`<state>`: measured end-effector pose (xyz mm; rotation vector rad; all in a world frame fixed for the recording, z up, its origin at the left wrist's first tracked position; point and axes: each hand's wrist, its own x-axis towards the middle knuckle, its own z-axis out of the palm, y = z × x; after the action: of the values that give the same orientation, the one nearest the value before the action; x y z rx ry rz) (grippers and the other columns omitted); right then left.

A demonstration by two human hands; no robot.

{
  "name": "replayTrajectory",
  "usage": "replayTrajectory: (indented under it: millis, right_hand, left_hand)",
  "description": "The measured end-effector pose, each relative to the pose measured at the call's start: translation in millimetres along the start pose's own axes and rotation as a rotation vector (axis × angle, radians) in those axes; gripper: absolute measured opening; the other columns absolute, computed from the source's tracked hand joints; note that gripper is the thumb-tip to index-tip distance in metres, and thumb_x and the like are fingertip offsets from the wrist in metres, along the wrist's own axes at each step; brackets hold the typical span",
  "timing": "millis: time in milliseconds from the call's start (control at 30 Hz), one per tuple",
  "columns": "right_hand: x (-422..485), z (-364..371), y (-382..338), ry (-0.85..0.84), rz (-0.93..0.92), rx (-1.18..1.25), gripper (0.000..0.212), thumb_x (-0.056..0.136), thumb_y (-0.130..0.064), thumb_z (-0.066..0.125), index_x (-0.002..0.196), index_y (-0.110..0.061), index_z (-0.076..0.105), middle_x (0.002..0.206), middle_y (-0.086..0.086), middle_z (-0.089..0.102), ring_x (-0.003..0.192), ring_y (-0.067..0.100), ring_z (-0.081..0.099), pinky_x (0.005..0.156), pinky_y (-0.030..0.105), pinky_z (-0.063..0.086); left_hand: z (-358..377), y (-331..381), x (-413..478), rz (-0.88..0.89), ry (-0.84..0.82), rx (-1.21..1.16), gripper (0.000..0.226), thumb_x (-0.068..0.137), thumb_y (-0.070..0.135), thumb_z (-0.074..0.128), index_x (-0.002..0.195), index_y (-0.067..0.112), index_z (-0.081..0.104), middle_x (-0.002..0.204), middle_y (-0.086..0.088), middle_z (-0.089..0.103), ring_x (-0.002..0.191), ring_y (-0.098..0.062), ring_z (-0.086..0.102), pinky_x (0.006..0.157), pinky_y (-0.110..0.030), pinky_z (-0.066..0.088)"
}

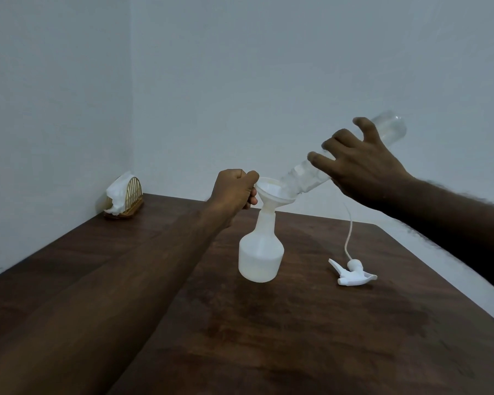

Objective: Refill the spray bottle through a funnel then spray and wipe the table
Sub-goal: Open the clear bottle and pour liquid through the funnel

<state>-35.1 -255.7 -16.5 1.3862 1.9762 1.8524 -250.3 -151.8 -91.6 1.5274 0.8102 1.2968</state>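
- Stretching up from the bottom-left corner, the left forearm [111, 295] is reaching out over the dark wooden table [268, 337].
- The left hand [236, 189] is curling into a loose fist, with thumb and fingers pinching the near rim of the white funnel [271, 192].
- The funnel is sitting upright with its stem in the open neck of the white spray bottle [260, 258], which is standing near the middle of the table.
- The right hand [362, 166] is gripping a clear plastic bottle [388, 128] from above, fingers spread and bent around its body.
- That bottle is tilting steeply down to the left, its mouth dipping into the funnel's bowl.
- The removed trigger spray head [351, 272] is lying on the table right of the spray bottle and apart from it, its dip tube [349, 232] curving upward.
- A gold wire napkin holder [129, 195] with white napkins [116, 195] is standing in the far-left corner against the wall.
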Motion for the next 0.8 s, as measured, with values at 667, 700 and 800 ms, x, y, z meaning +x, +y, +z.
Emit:
replayTrajectory:
  millis: [667, 700, 800]
  right_hand:
    - [-5.1, -4.8, -9.5, -0.153, 0.172, 0.046, 0.051, 0.075, -0.030, 0.077, 0.115, -0.007, 0.057, 0.093, 0.011, 0.066, 0.090, 0.034, 0.060, 0.095, 0.051, 0.039]
    - [-6.6, -6.5, -12.2, -0.171, 0.197, 0.088, 0.052, 0.075, -0.035, 0.077, 0.114, -0.007, 0.057, 0.093, 0.011, 0.067, 0.090, 0.034, 0.060, 0.092, 0.049, 0.042]
    - [-11.5, -15.8, -23.5, -0.296, 0.390, 0.350, 0.059, 0.081, -0.051, 0.070, 0.123, -0.013, 0.052, 0.104, 0.006, 0.069, 0.097, 0.031, 0.062, 0.080, 0.040, 0.047]
  left_hand:
    - [1.8, -4.3, 3.1, 0.000, 0.004, 0.001, 0.017, 0.088, 0.017, 0.052, 0.074, 0.006, 0.053, 0.059, -0.006, 0.054, 0.043, -0.013, 0.050, 0.050, -0.026, 0.042]
    - [1.4, -4.8, 2.8, 0.001, 0.005, 0.004, 0.018, 0.088, 0.018, 0.052, 0.075, 0.006, 0.054, 0.059, -0.006, 0.054, 0.043, -0.013, 0.050, 0.050, -0.026, 0.042]
    - [-0.4, -6.5, 1.8, -0.004, 0.007, -0.006, 0.023, 0.090, 0.023, 0.054, 0.075, 0.005, 0.056, 0.060, -0.007, 0.055, 0.042, -0.013, 0.050, 0.050, -0.026, 0.043]
